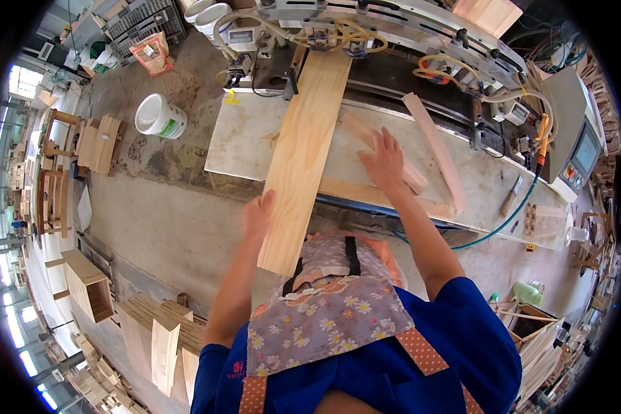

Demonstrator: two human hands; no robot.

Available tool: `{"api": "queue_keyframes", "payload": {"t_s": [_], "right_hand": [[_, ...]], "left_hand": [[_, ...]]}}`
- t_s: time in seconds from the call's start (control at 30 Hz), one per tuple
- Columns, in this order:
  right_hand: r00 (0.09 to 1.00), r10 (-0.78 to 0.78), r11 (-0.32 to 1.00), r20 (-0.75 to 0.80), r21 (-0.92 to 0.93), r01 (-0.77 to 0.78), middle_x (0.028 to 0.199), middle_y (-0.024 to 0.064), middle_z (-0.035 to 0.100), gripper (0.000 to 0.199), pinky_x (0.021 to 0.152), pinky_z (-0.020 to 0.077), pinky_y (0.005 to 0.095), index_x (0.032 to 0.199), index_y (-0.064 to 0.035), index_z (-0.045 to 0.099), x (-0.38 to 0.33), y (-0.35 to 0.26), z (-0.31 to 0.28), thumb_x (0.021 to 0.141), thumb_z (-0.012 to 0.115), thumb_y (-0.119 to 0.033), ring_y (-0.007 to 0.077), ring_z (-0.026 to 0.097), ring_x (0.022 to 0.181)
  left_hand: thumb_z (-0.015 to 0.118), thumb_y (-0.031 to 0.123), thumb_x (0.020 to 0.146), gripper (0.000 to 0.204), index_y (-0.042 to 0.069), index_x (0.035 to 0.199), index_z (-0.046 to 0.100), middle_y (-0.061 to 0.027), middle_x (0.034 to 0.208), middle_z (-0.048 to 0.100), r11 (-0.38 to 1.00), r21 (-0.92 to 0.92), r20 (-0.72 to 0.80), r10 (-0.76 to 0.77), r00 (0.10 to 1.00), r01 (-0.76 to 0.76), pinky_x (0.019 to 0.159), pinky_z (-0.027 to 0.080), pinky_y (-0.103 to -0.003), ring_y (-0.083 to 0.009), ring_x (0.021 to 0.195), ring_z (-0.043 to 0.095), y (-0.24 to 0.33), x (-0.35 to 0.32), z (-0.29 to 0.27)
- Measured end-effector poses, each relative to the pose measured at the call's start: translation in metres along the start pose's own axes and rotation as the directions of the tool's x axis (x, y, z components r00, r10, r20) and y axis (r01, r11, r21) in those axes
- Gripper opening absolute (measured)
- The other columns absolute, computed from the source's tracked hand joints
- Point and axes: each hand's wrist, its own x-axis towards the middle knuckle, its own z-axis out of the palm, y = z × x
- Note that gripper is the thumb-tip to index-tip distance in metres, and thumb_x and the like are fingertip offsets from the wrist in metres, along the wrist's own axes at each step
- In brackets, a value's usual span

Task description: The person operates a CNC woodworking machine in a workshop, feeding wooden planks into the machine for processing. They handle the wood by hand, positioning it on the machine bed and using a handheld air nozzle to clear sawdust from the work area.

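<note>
A long, pale wooden board point(305, 152) runs from under the machine's head toward my body, its near end jutting past the table edge. My left hand point(257, 215) grips the board's left edge close to that end; the fingers on the underside are hidden. To the right of the board, my right hand point(385, 164) is open, fingers stretched forward. It hovers over or rests on a short wooden strip point(412, 178), contact being unclear. A longer pinkish strip point(436, 148) lies slanted farther right. Along the table's front edge is another narrow wooden piece point(393, 197).
A machine point(393, 31) with yellow hoses spans the far side of the white worktable point(245, 134). At right stand a control panel point(583, 162) and a teal hose point(514, 214). A white bucket point(160, 117) and wood stacks point(100, 145) are on the left floor.
</note>
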Motion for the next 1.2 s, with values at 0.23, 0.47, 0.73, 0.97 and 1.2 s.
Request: {"api": "queue_keyframes", "payload": {"t_s": [0.23, 0.47, 0.73, 0.97, 1.2], "right_hand": [[0.989, 0.151, 0.958, -0.008, -0.244, -0.148, 0.129, 0.0122, 0.053, 0.048, 0.095, 0.0445, 0.0454, 0.127, -0.0152, 0.053, 0.013, 0.030, -0.001, 0.082, 0.069, -0.019, 0.0339, 0.050, 0.116], [0.812, 0.278, 0.513, 0.513, 0.636, -0.577, 0.108, 0.0227, 0.065, 0.045, 0.086, 0.0498, 0.0453, 0.123, 0.0018, 0.051, 0.033, -0.057, 0.035, 0.097, 0.050, -0.036, 0.0404, 0.062, 0.098], [0.697, 0.426, 0.432, 0.577, 0.547, -0.717, 0.100, 0.0292, 0.065, 0.059, 0.082, 0.0496, 0.0470, 0.111, 0.0103, 0.058, 0.059, -0.058, 0.126, 0.096, 0.048, -0.046, 0.0418, 0.064, 0.097], [0.674, 0.469, 0.378, 0.571, 0.560, -0.737, 0.105, 0.0285, 0.064, 0.056, 0.077, 0.0502, 0.0470, 0.113, 0.0120, 0.057, 0.086, -0.062, 0.109, 0.094, 0.048, -0.040, 0.0404, 0.064, 0.093], [0.624, 0.458, 0.298, 0.634, 0.551, -0.779, 0.103, 0.0264, 0.065, 0.053, 0.065, 0.0519, 0.0453, 0.112, 0.0117, 0.057, 0.110, -0.072, 0.080, 0.093, 0.049, -0.037, 0.0363, 0.065, 0.089]], "left_hand": [[0.047, 0.071, 0.087, 0.073, 0.001, 0.084, 0.069, -0.0225, 0.082, 0.067, 0.992, 0.124, -0.016, -0.024, 1.000, 0.025, 0.071, 0.047, -0.049, -0.0419, 0.083, 0.064, -0.006, 0.011, 0.019], [0.052, 0.057, 0.092, 0.064, -0.003, 0.075, 0.061, -0.0185, 0.066, 0.055, 0.994, 0.068, -0.043, -0.078, 0.996, 0.081, 0.063, 0.042, -0.042, -0.0255, 0.063, 0.051, 0.008, 0.011, 0.023], [0.042, 0.064, 0.093, 0.069, 0.000, 0.084, 0.066, -0.0222, 0.081, 0.065, 0.991, 0.119, -0.010, -0.053, 0.999, 0.054, 0.072, 0.046, -0.048, -0.0398, 0.082, 0.063, 0.025, 0.014, 0.025], [0.037, 0.066, 0.093, 0.071, 0.002, 0.091, 0.067, -0.0228, 0.090, 0.068, 0.987, 0.160, -0.003, -0.023, 1.000, 0.023, 0.077, 0.047, -0.051, -0.0426, 0.091, 0.063, 0.032, 0.033, 0.034], [0.038, 0.065, 0.093, 0.070, 0.001, 0.096, 0.068, -0.0231, 0.095, 0.068, 0.990, 0.119, 0.053, -0.086, 0.995, 0.079, 0.080, 0.047, -0.049, -0.0422, 0.095, 0.063, 0.054, 0.050, 0.034]]}}
